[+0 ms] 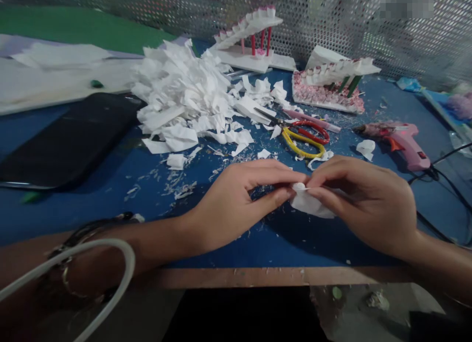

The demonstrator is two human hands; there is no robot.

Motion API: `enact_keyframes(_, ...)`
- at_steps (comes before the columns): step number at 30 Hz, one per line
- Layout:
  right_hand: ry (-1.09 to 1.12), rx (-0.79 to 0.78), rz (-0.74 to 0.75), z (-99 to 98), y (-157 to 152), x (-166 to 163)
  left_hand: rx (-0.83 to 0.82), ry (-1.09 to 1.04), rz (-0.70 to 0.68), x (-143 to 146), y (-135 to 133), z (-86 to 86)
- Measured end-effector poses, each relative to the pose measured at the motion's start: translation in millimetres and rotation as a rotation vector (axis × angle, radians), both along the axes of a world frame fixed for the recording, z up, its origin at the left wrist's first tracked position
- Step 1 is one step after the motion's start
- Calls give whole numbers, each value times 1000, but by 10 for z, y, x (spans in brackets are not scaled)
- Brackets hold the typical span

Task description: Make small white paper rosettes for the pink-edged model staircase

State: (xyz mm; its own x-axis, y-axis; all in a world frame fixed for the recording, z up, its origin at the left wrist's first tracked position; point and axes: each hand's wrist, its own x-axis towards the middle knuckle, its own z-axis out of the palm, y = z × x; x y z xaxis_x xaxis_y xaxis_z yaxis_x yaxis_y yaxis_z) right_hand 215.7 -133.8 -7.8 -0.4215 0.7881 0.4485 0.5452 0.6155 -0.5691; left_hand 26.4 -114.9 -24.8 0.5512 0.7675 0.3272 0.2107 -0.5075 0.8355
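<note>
A small piece of white paper (312, 205) is pinched between my two hands, above the front part of the blue table (236, 248). Its top edge looks rolled or bunched at the fingertips. My left hand (239, 199) is closed, thumb and fingers gripping the left end of the paper. From the other side, my right hand (368, 204) pinches it too, fingers curled over. Just beyond the hands lie scissors (304, 140) with one red and one yellow handle. A big heap of torn white paper (184, 91) spreads behind them.
A pink glue gun (401, 138) with a black cable (442, 184) lies at right. Two small white models on coloured posts, one at the back (250, 24) and one nearer (330, 83), stand by the perforated metal screen (332, 22). A black phone (70, 140) lies left; a pale tube (125, 263) crosses lower left.
</note>
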Motion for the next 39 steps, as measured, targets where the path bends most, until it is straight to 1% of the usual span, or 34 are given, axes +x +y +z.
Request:
enact_keyframes(6,19,4,4,-15,-19,-21,-177,-122,-23,17,-8,6)
enact_keyframes(10,19,-16,7,-16,-21,-22,-234,-122,-32,14,21,25)
enact_keyframes(14,30,-7,21,-18,-11,-24,-303,-117,-35,14,55,-23)
enact_keyframes(17,42,12,24,-23,-3,-31,-305,-147,2,24,63,-57)
enact_keyframes(20,21,30,13,-24,0,-33,-249,-138,16,28,44,-43)
enact_keyframes(24,-19,18,-41,-15,-5,-34,-102,-15,30,18,5,7)
enact_keyframes(27,-48,17,-69,-7,-11,-42,-7,24,36,8,0,12)
enact_keyframes(34,-113,60,-40,-6,-7,-21,165,114,2,1,60,5)
enact_keyframes(39,-140,50,-8,1,16,0,233,163,-25,-23,88,33)
